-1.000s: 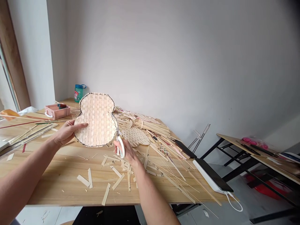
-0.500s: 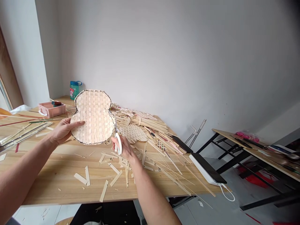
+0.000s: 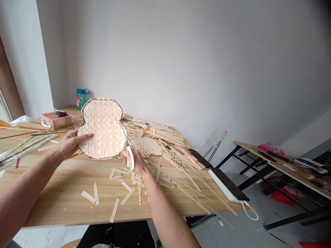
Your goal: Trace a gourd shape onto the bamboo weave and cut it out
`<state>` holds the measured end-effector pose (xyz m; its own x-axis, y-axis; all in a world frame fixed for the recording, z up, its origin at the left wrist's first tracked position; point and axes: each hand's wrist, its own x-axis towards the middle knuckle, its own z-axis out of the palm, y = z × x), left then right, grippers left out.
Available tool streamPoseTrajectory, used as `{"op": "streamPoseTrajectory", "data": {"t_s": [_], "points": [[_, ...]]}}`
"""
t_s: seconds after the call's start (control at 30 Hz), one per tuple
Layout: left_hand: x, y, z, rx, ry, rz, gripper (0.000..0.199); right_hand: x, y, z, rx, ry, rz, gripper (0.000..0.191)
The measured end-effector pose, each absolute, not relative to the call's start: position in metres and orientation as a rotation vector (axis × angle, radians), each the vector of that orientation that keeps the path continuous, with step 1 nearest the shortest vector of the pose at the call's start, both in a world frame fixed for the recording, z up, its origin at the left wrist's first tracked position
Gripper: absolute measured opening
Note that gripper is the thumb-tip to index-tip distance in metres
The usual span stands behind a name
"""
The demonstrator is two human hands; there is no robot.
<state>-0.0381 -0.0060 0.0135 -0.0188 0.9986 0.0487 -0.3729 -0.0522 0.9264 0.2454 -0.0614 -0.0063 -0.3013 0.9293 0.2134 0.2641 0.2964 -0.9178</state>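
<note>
A flat, gourd-shaped panel of pale woven bamboo strips (image 3: 102, 129), edged with a dark outline, is held up slightly above the surface near the middle of the frame. The person's left hand (image 3: 69, 144) grips its lower left edge, fingers behind and thumb stretched flat across the weave. The right hand (image 3: 136, 162) is closed firmly around a pair of white-handled scissors (image 3: 130, 158), just below the panel's lower right curve. The steel blades point upward and meet that edge (whether they are biting into the weave, I can't quite tell from here).

Beneath the hands, the light wooden surface (image 3: 64, 210) is littered with short cut bamboo offcuts (image 3: 114, 210), scattered lower centre. To the right of the panel sits a large, tangled heap of loose bamboo strips (image 3: 157, 137), with a second piece of woven bamboo (image 3: 146, 146) lying against it, just beside the scissors. Long, thin strips fan out towards the surface's right edge, where a long white-and-black bar (image 3: 227, 182) lies with a white cable (image 3: 250, 215) looping over the side.

Towards the upper left of the frame stand a small pink plastic tray (image 3: 56, 120) and a teal bottle with a blue lid (image 3: 81, 99), close to the wall. A bundle of long strips (image 3: 24, 151) lies at the far left. Another table (image 3: 271, 165), carrying something pink, stands at the right.
</note>
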Motion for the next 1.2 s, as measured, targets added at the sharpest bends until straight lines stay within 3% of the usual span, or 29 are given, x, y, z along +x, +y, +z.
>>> {"op": "streamPoseTrajectory", "data": {"t_s": [0.23, 1.2], "points": [[-0.036, -0.010, 0.015, 0.991, 0.905, 1.369, 0.048, 0.243, -0.058, -0.011, -1.109, -1.713, 1.032, 0.050], [-0.045, -0.009, 0.018, 1.011, 0.924, 1.359, 0.047, 0.242, -0.055, -0.014, -1.107, -1.600, 1.090, 0.020]]}}
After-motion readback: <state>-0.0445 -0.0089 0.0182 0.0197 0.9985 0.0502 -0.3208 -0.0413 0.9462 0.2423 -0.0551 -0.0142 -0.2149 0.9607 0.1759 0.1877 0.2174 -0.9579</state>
